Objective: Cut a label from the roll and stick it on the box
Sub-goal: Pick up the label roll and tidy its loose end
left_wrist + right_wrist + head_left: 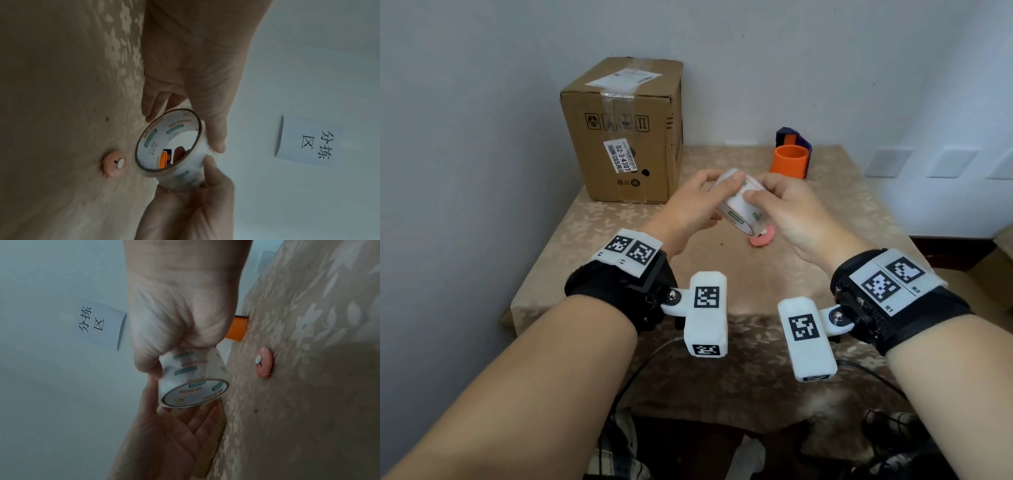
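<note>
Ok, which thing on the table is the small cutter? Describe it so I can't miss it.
Start at the cardboard box in the table's far left corner and come toward the hands holding the roll. Just beneath the roll lies the cutter: a flat pink disc, unlike the tall orange cup.

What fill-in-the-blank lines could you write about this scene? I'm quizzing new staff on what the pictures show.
1. Both hands hold the ____ above the table.
2. The pink disc lies on the ____.
3. The cardboard box stands at the table's far ____ corner.
4. The cup near the wall is ____ in colour.

Missing words: roll; table; left; orange
</note>
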